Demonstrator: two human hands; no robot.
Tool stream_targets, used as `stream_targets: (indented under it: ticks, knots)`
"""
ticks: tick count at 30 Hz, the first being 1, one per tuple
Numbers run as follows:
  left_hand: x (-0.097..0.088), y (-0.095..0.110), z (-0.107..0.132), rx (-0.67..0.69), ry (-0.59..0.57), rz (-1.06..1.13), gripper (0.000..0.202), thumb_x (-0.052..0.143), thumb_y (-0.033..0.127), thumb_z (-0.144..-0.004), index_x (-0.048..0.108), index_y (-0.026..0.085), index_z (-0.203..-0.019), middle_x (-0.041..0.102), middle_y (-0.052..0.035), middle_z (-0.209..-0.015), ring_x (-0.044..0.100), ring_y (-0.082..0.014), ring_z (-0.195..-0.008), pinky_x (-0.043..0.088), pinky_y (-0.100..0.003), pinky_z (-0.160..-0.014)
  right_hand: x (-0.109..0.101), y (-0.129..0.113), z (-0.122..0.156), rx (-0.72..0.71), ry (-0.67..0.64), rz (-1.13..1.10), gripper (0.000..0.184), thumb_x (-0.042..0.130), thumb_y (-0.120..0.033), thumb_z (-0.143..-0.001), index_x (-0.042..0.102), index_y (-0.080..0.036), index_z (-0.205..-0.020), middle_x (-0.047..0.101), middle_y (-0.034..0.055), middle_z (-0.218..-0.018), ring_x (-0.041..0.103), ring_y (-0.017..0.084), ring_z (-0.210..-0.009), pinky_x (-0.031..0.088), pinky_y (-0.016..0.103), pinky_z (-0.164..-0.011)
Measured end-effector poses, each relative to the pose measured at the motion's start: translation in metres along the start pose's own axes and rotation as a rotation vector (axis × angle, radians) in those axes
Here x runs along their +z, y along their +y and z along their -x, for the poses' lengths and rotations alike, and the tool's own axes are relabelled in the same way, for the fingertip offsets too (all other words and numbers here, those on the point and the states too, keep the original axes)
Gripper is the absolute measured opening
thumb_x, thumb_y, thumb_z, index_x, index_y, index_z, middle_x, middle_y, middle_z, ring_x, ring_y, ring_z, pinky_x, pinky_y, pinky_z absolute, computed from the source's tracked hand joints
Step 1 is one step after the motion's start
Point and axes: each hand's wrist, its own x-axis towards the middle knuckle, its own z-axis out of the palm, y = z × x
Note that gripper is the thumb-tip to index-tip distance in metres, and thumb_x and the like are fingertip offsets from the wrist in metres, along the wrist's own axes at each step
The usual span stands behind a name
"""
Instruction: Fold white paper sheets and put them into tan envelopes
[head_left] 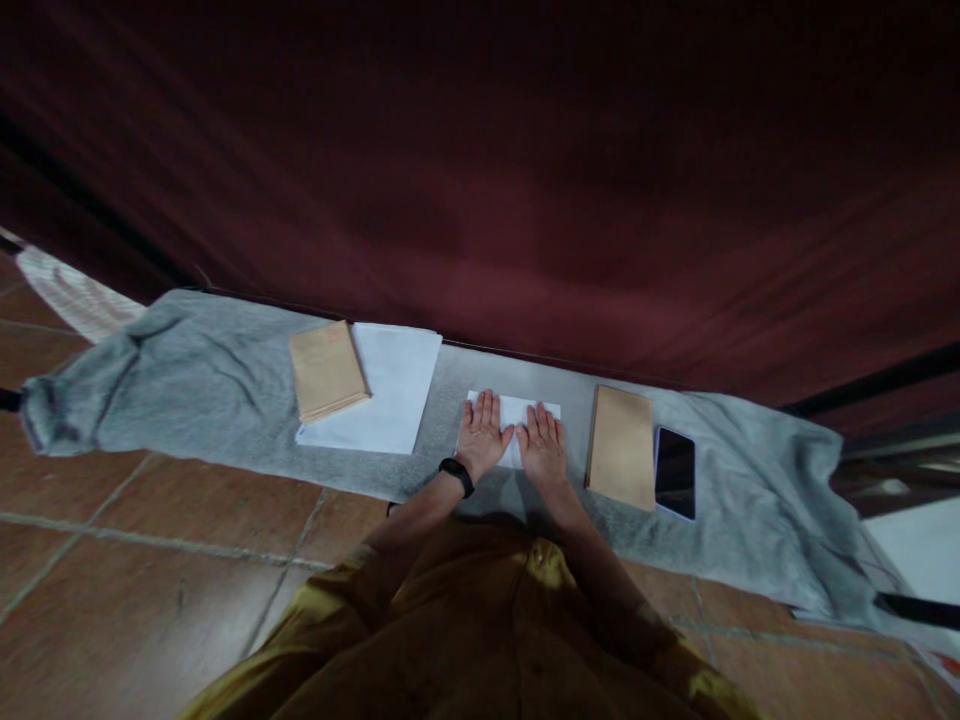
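My left hand point(481, 433) and my right hand point(542, 443) lie flat side by side, fingers stretched out, pressing on a small folded white paper point(511, 409) on a grey cloth point(225, 390) spread over the floor. A black band sits on my left wrist. To the left of my hands a stack of brown envelopes point(326, 370) rests on white sheets of paper point(390, 395). Just right of my right hand lies another stack of brown envelopes point(621, 446), and beside it a dark phone point(675, 472).
A dark red curtain point(525, 180) hangs right behind the cloth. Brown floor tiles point(150, 560) lie in front, and my yellow clothing point(465, 630) fills the lower middle. A white sheet point(919, 540) shows at the far right.
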Motion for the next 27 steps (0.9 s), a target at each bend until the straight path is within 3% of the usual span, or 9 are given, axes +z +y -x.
stream_targets:
  ticks: [14, 18, 22, 24, 27]
  knots:
    - [-0.001, -0.025, 0.007, -0.076, 0.065, 0.036, 0.074, 0.029, 0.054, -0.105, 0.031, 0.004, -0.160, 0.031, -0.0186, -0.166, 0.022, -0.0285, -0.158, 0.019, -0.047, -0.129, -0.002, 0.014, 0.004, 0.077, 0.079, 0.065, 0.057, 0.040, -0.038, -0.108, 0.044, -0.004, -0.153, 0.043, 0.0267, -0.158, 0.045, 0.032, -0.145, 0.034, 0.053, -0.118]
    - [-0.002, -0.032, 0.012, -0.134, 0.129, 0.038, 0.072, 0.030, 0.052, -0.105, 0.031, 0.005, -0.160, 0.035, -0.0209, -0.164, 0.028, -0.0314, -0.156, 0.022, -0.054, -0.127, -0.002, 0.013, 0.004, 0.073, 0.106, 0.073, 0.058, 0.037, -0.040, -0.108, 0.044, -0.004, -0.153, 0.046, 0.0266, -0.157, 0.046, 0.034, -0.144, 0.035, 0.053, -0.116]
    - [-0.004, -0.026, 0.015, -0.226, 0.208, 0.038, 0.072, 0.029, 0.051, -0.105, 0.033, 0.001, -0.158, 0.038, -0.0252, -0.161, 0.030, -0.0353, -0.155, 0.022, -0.057, -0.126, -0.002, 0.012, 0.004, 0.080, 0.099, 0.066, 0.060, 0.037, -0.040, -0.108, 0.043, -0.002, -0.154, 0.044, 0.0276, -0.158, 0.044, 0.034, -0.145, 0.034, 0.054, -0.117]
    - [-0.005, -0.017, 0.017, -0.172, 0.206, 0.047, 0.069, 0.028, 0.047, -0.106, 0.032, 0.002, -0.159, 0.036, -0.0228, -0.163, 0.027, -0.0331, -0.156, 0.022, -0.055, -0.127, -0.003, 0.011, 0.004, 0.090, 0.079, 0.063, 0.060, 0.038, -0.040, -0.108, 0.042, -0.002, -0.154, 0.041, 0.0273, -0.159, 0.042, 0.034, -0.146, 0.033, 0.053, -0.118]
    - [-0.003, 0.000, 0.020, 0.025, 0.142, 0.070, 0.064, 0.028, 0.042, -0.107, 0.032, 0.006, -0.159, 0.034, -0.0172, -0.165, 0.024, -0.0275, -0.157, 0.022, -0.050, -0.129, -0.004, 0.011, 0.004, 0.098, 0.052, 0.063, 0.060, 0.040, -0.039, -0.107, 0.042, -0.001, -0.154, 0.039, 0.0277, -0.161, 0.040, 0.034, -0.148, 0.031, 0.053, -0.119]
